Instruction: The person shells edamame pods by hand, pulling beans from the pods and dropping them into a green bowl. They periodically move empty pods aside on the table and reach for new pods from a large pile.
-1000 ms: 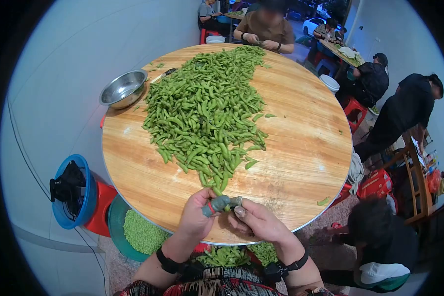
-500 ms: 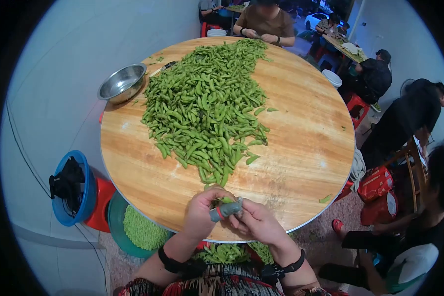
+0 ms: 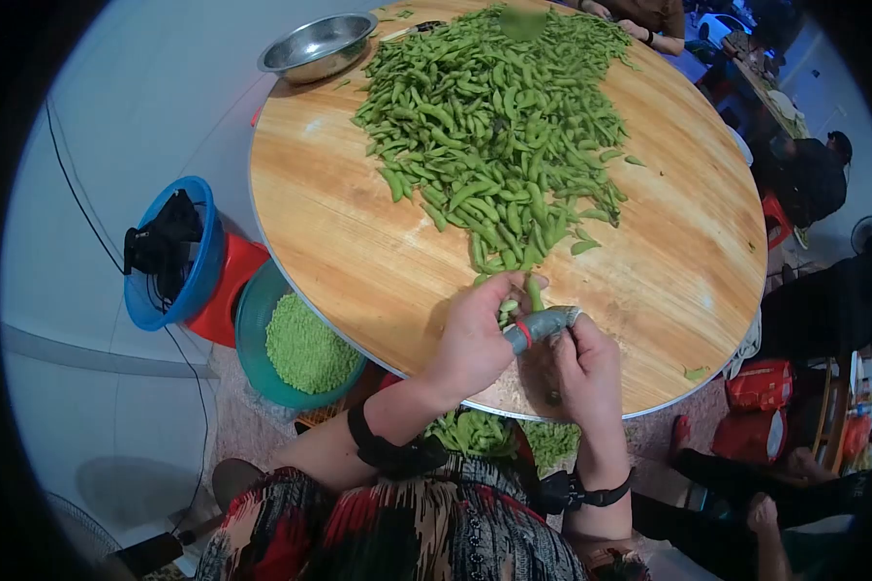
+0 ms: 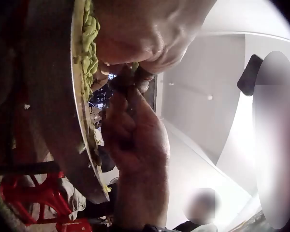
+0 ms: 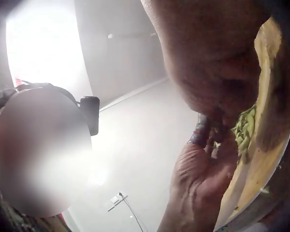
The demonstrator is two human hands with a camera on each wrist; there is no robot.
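In the head view my left hand [image 3: 475, 339] pinches a green soybean pod [image 3: 534, 292] between thumb and fingers, above the table's near edge. Pale shelled beans [image 3: 507, 309] show inside that same hand. A grey-green thumb cover [image 3: 543, 325] with a red band wraps the left thumb. My right hand [image 3: 589, 373] meets the tip of this thumb, its fingers bent and its own thumb tip wrapped; I cannot tell whether they hold anything. Both wrist views show the hands joined at the fingertips, with the left hand [image 5: 198, 169] and right hand [image 4: 137, 140] partly shadowed.
A big heap of soybean pods [image 3: 494, 126] covers much of the round wooden table [image 3: 358, 261]. A steel bowl [image 3: 320, 48] stands at its far left. Below left are a green basin [image 3: 247, 334] of shelled beans and a blue basin [image 3: 203, 223]. Other people sit around.
The head view has tilted down and turned left, so the table sits higher and farther right. A pod now points up from my left hand, and pale beans show in it.
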